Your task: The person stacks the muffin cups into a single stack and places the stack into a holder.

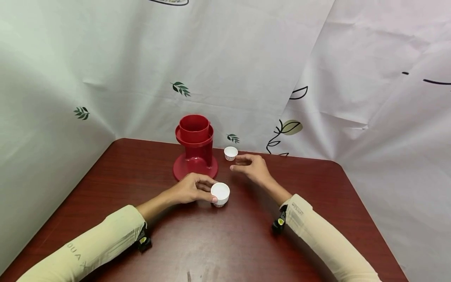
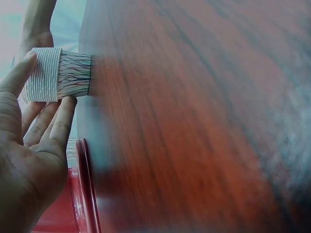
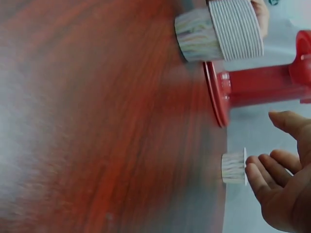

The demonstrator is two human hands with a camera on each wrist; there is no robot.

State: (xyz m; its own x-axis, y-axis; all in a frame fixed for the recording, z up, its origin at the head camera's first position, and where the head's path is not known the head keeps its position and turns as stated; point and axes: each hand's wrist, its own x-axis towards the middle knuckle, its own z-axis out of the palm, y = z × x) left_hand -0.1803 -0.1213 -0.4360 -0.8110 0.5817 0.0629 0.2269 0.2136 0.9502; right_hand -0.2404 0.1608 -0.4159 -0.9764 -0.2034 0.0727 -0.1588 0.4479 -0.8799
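Note:
My left hand (image 1: 193,188) pinches a stack of white pleated paper cups (image 1: 220,192) between thumb and fingers. In the left wrist view the many nested rims form ridges, and the lowest cup (image 2: 75,75) has thin coloured streaks. The stack's bottom is at or just over the tabletop. Farther back, a single paper cup (image 1: 230,153) stands upright near the table's rear edge. Beside it is my right hand (image 1: 251,168), its thumb apart from the extended fingers (image 3: 260,179) and nothing between them. Those fingertips come close to the cup's rim; whether they touch it I cannot tell.
A red plastic stand (image 1: 195,156) with a round base and an open cylinder on top rises behind my left hand, left of the single cup. The dark red-brown wooden table (image 1: 225,243) ends against a white cloth backdrop (image 1: 218,70) with leaf prints.

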